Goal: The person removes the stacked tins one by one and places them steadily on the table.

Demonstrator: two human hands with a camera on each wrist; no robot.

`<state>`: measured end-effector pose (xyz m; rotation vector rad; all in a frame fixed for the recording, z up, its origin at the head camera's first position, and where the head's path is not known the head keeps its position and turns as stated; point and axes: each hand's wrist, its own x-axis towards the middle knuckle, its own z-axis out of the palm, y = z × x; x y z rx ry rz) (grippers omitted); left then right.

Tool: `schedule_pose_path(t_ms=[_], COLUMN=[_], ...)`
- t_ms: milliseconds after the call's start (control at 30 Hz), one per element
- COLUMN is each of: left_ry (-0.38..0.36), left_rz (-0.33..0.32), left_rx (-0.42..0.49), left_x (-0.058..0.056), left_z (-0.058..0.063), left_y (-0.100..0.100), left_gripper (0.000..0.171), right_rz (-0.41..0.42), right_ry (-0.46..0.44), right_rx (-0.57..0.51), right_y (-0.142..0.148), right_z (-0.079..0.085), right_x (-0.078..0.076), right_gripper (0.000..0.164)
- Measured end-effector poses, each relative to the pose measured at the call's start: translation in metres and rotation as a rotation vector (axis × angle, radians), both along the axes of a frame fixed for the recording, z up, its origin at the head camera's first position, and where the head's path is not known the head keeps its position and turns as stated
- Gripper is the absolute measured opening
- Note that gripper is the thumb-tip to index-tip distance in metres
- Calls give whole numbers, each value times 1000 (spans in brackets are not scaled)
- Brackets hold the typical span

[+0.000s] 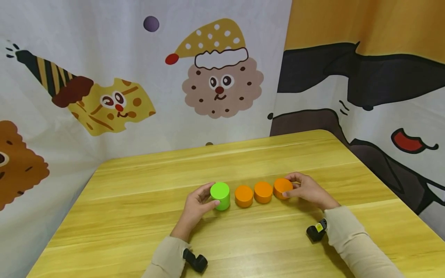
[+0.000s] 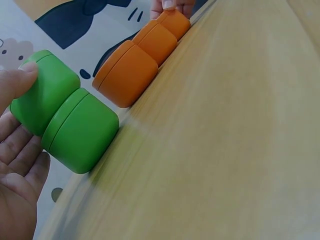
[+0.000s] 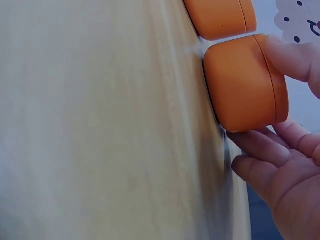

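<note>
Table (image 1: 253,243) in wood grain across the lower frame, cartoon curtain (image 1: 139,50) behind it up top. Just below centre, two green tubs (image 1: 220,196) stacked, left hand (image 1: 197,206) holding the upper one, then three orange tubs (image 1: 263,192) lined up rightward, right hand (image 1: 309,191) gripping the last.

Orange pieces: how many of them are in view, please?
3, in one row: the left piece beside the green stack, the middle piece, and the right piece, which the right hand grips. No other one shows.
</note>
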<state>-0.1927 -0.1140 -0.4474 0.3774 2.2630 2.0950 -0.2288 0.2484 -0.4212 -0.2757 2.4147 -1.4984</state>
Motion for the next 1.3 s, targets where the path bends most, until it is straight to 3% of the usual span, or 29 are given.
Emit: schedule_pose_path(t_ms=[200,333,633,867,967,1100,1300], left_ry=[-8,-15,-21,-69,-69,-68,-70], left_rz=[-17,-35,-90,-71,-64,-67,-45], left_rx=[-8,-52,-145,-184,-200,-202,-194], left_x=[0,0,-1,11,12,11,3], left_z=[0,-1,-6,23,25,21,1], left_y=[-1,-2,-2,5,5,6,3], left_gripper=[62,68,70,67,65,63,62], right_rz=[-1,-2,174,228,256,302,322], right_ry=[36,114,181,146,145,161,174], right_rx=[-9,-19,-68,-63,-55,-37,-24], right_y=[-4,-20,-77,-115,-128,-142,-156], right_z=[11,24,38,37,36,33,30], right_x=[1,0,-1,-2,-3,-2,1], right_gripper=[81,81,69,67,67,68,70])
